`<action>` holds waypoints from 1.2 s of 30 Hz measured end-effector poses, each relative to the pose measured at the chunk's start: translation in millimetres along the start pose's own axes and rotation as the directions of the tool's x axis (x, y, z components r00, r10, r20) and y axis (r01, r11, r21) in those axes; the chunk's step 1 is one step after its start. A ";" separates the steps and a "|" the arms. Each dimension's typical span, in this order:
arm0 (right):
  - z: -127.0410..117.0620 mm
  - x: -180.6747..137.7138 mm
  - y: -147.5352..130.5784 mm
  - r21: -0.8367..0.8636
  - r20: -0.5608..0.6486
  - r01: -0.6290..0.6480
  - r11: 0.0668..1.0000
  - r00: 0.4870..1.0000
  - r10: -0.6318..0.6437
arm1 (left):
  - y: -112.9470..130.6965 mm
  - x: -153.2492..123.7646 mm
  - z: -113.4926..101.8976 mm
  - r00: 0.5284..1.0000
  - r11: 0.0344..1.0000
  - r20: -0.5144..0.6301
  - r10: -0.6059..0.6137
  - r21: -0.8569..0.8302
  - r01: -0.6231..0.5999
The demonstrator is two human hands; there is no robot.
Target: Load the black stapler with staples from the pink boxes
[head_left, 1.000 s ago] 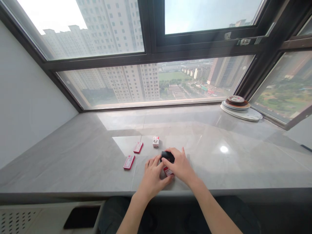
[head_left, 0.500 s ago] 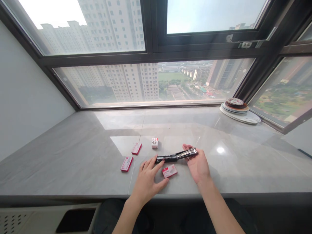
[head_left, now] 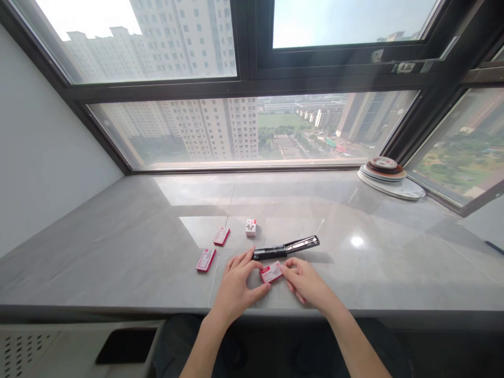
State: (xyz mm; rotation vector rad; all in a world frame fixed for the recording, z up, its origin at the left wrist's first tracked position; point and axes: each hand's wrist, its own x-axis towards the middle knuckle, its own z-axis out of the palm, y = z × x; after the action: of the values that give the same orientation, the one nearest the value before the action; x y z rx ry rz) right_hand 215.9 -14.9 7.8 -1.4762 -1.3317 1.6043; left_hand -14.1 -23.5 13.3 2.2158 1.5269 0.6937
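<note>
A black stapler (head_left: 271, 252) rests folded open on the countertop, its metal inner track exposed at the right end (head_left: 303, 243). In front of it lies a red and white staple box (head_left: 271, 272). My left hand (head_left: 239, 283) has its thumb and index finger at the left end and near edge of this box, while its other fingers reach toward the stapler's left end. My right hand (head_left: 306, 283) pinches the box's right end between thumb and fingers. The undersides of my fingers are hidden.
Two more red and white boxes, one nearer (head_left: 206, 260) and one farther (head_left: 222, 235), lie to the left. A small white and red box (head_left: 251, 227) stands behind the stapler. Stacked plates (head_left: 384, 173) sit by the window at the back right of the grey countertop (head_left: 129, 241).
My right hand has let go of the stapler's right part and come down to the staple box. The left index finger has shifted from the stapler to the box's corner.
</note>
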 end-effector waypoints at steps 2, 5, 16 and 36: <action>2.0 1.9 -2.0 -0.031 -0.021 0.014 0.999 1.000 -0.015 | -0.9 -0.5 -0.1 1.000 1.000 0.001 0.002 -0.008 -0.002; 1.5 3.3 -0.8 -0.060 -0.025 0.028 0.998 0.999 -0.029 | -1.8 -0.5 0.3 1.000 1.000 -0.008 0.004 -0.016 -0.004; -12.5 -0.9 7.2 -0.141 -0.121 -0.008 0.990 0.993 -0.009 | -0.8 -2.0 -4.7 1.000 0.999 -0.016 0.019 -0.027 -0.020; 50.6 39.4 -38.3 -0.238 -0.165 0.325 0.915 0.915 -0.368 | 3.8 -1.6 -3.8 0.997 0.998 -0.047 0.058 0.023 -0.057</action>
State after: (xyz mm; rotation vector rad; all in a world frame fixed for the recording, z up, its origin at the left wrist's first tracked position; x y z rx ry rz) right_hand 151.1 19.2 22.7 -1.3805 -1.5713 1.0828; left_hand -14.0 -26.3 18.2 2.2824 1.5048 0.7563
